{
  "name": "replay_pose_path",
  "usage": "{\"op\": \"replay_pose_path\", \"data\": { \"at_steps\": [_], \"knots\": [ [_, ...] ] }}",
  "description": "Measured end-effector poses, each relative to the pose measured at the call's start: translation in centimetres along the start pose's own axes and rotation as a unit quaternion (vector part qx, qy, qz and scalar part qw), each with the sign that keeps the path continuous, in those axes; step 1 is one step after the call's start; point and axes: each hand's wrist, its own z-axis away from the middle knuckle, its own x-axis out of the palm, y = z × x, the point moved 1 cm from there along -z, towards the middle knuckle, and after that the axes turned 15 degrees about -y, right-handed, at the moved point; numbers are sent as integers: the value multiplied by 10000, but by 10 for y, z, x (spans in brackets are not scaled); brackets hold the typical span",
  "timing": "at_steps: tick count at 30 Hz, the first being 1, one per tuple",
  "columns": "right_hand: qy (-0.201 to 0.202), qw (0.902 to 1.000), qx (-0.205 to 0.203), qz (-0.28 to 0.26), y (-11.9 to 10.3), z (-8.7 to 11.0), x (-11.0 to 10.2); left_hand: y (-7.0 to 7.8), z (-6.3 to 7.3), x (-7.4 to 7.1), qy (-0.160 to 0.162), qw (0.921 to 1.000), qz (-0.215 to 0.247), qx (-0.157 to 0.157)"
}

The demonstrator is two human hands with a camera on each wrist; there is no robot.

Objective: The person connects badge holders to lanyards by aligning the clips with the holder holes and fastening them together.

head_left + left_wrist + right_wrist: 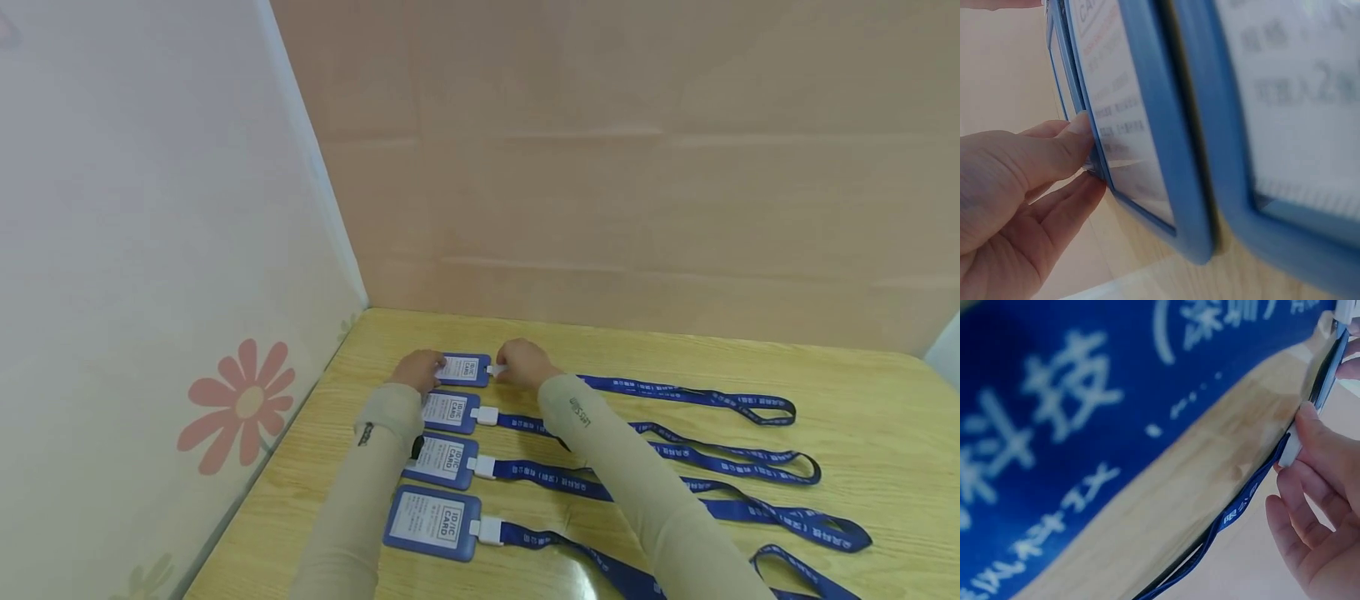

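Farthest back on the table lies a blue-framed ID card holder (471, 370). My left hand (417, 370) pinches its left end between thumb and fingers; the left wrist view shows this left hand (1029, 187) at the holder's edge, partly behind a nearer holder. At the other end my right hand (525, 363) pinches the white clip (1291, 449) that joins holder and lanyard. From there the blue lanyard (660, 390) with white lettering runs off to the right and ends in a loop. In the right wrist view, thumb and forefinger of my right hand (1325, 500) press the clip from both sides.
Nearer me, three more card holders lie in a column: the second (471, 414), the third (462, 463) and the nearest (432, 523). Their blue lanyards (817, 527) stretch rightward, partly under my right sleeve. A flowered wall (187, 275) borders the wooden table (885, 433) on the left.
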Motion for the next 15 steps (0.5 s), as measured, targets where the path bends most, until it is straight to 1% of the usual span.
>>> {"op": "replay_pose_path", "data": {
  "at_steps": [3, 8, 13, 15],
  "knots": [
    [-6, 10000, 12, 12, -2, 0, -1, 1, 2, -1, -29, 10000, 3, -48],
    [15, 9999, -10, 118, -4, -1, -3, 3, 2, -3, 24, 9999, 40, -107],
    [-71, 9999, 84, 121, -4, -1, -3, 4, 1, -1, 2, 9998, 111, -145],
    [-106, 9998, 108, 113, -4, -1, -3, 4, 0, 0, 16, 9999, 62, -108]
  ]
}}
